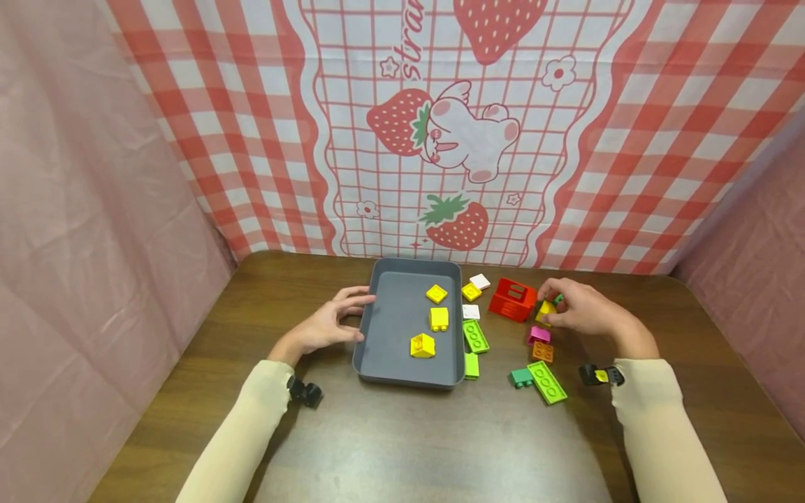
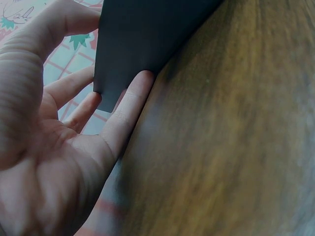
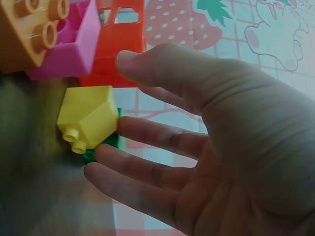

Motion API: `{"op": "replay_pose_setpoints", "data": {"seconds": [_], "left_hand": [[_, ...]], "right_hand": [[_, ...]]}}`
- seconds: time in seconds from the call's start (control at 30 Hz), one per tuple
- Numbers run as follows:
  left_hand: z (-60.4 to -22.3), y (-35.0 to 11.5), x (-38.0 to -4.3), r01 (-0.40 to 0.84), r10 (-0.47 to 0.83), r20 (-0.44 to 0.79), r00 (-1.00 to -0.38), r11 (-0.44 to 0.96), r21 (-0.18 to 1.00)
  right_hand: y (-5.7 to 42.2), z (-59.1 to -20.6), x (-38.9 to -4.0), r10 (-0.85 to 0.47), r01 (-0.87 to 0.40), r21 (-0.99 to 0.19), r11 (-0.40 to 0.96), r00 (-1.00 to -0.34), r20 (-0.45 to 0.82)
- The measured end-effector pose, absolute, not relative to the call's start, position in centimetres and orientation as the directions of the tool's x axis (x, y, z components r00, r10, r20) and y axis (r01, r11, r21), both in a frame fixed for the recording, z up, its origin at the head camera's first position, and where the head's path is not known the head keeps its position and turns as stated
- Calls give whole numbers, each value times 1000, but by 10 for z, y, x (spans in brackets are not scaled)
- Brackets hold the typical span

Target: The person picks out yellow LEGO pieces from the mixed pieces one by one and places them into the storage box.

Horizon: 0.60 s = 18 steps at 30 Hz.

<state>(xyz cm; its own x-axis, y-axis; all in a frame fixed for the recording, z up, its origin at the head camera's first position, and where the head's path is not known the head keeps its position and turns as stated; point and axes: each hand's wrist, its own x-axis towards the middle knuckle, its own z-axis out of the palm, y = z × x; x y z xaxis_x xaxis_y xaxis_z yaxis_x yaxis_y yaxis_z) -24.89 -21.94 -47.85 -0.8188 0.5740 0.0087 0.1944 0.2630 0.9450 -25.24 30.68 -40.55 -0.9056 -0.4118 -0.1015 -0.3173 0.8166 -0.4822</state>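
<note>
A grey tray [image 1: 402, 377] lies on the wooden table with three yellow blocks in it, among them a sloped one [image 1: 423, 346]. My left hand [image 1: 330, 325] touches the tray's left side with its fingers spread and fairly straight; the left wrist view shows fingertips against the dark wall [image 2: 133, 39]. At the right, my right hand [image 1: 588, 307] reaches over a yellow sloped block [image 3: 88, 113]. Its extended fingers touch or nearly touch that block, while the thumb stands apart from it. A green piece [image 3: 110, 140] shows partly hidden behind the yellow block.
A red window-frame block [image 1: 512, 300] stands left of my right hand. Magenta [image 1: 539, 335] and orange [image 1: 543, 351] blocks sit nearer. Green pieces [image 1: 547, 382] lie in front. White [image 1: 471, 311], yellow [image 1: 471, 291] and lime [image 1: 475, 336] pieces line the tray's right side. A patterned cloth [image 1: 440, 140] hangs behind.
</note>
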Motion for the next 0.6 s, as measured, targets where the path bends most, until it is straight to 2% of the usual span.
{"op": "replay_pose_setpoints", "data": {"seconds": [0.37, 0.6], "left_hand": [[-478, -220, -247, 205, 573, 17, -820, 265, 942], [-478, -219, -249, 203, 573, 14, -819, 268, 942]], "right_hand": [[305, -415, -257, -396, -312, -431, 847, -910, -120], [305, -421, -259, -386, -302, -437, 847, -915, -117]]}}
